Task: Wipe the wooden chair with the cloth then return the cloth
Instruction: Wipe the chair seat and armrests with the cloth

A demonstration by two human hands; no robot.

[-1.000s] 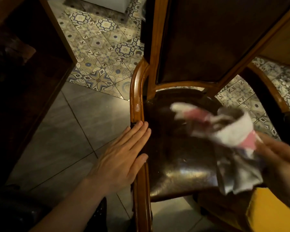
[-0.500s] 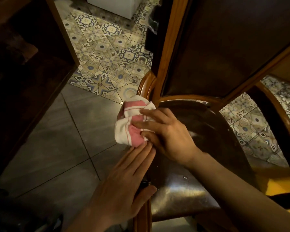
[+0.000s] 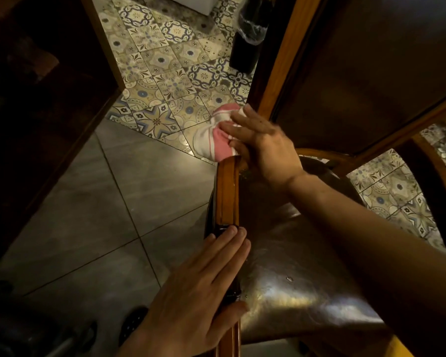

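The wooden chair point(image 3: 228, 197) fills the right half of the view, with an orange-brown frame, a dark shiny seat and a dark padded back. My right hand point(image 3: 263, 143) presses a bunched white and pink cloth point(image 3: 216, 135) against the rear end of the chair's left armrest, where it meets the back post. The cloth hangs over the outer side of the armrest. My left hand point(image 3: 198, 295) lies flat with fingers together on the front part of the same armrest, holding nothing.
Dark wooden furniture point(image 3: 36, 124) stands at the left. Grey floor tiles lie between it and the chair, with patterned tiles beyond. A black bin point(image 3: 247, 42) with a liner stands behind the chair. A yellow object point(image 3: 399, 349) shows at the bottom right.
My right hand has carried the cloth from above the seat across to the left armrest, then back along it toward the back post. My left hand has stayed on the armrest.
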